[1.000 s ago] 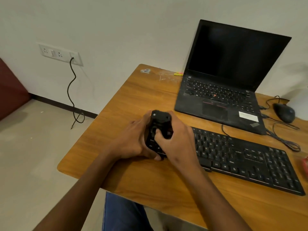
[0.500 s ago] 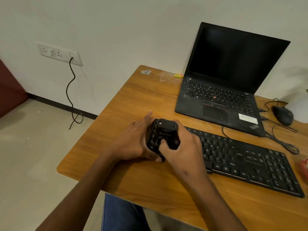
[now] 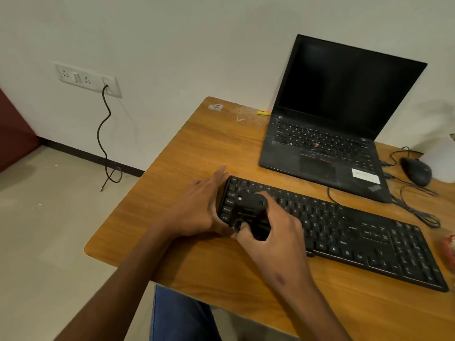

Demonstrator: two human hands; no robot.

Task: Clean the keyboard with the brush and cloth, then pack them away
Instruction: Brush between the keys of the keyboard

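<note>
A black keyboard (image 3: pixel 357 232) lies across the wooden table (image 3: pixel 197 148), running from the middle to the right edge. My right hand (image 3: pixel 273 232) grips a small black brush (image 3: pixel 251 210) and holds it down on the keyboard's left keys. My left hand (image 3: pixel 197 210) rests against the keyboard's left end, fingers straight, thumb by the far corner. No cloth shows in view.
An open black laptop (image 3: pixel 327 143) stands behind the keyboard. A black mouse (image 3: pixel 416 171) with tangled cables lies at the far right, next to a white object (image 3: pixel 443 161). A red thing (image 3: pixel 449 247) peeks in at the right edge. A wall socket (image 3: pixel 86 78) with a hanging cable is at left.
My right hand has carried the brush a little rightward and down onto the left keys. The left hand has stayed at the keyboard's left end.
</note>
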